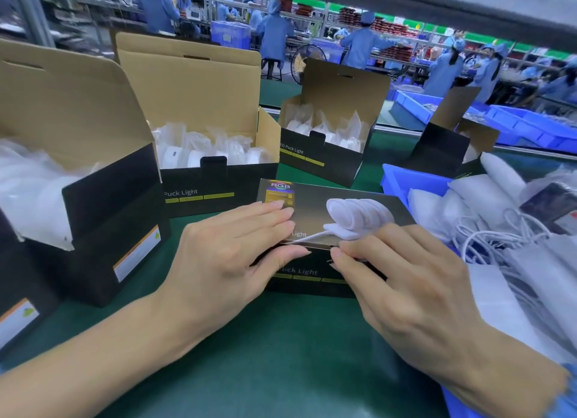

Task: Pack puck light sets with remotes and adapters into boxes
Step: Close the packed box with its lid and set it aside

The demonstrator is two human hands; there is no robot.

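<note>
A closed black puck light box [315,205] lies on the green table in front of me, its printed lid facing up. My left hand [231,249] lies flat on the lid's left part, fingers straight, thumb against the front edge. My right hand [402,280] is at the box's front right edge, its fingertips curled and pinching at the lid's front flap. Three open boxes with bagged white puck lights stand behind: one at the left [103,217], one in the middle [215,180], one further back [324,155].
A fourth open box [443,149] stands at the back right. A blue bin [402,180] and a pile of bagged white parts and cables [505,230] fill the right side. Further blue bins [530,127] and workers in blue coats are beyond the table.
</note>
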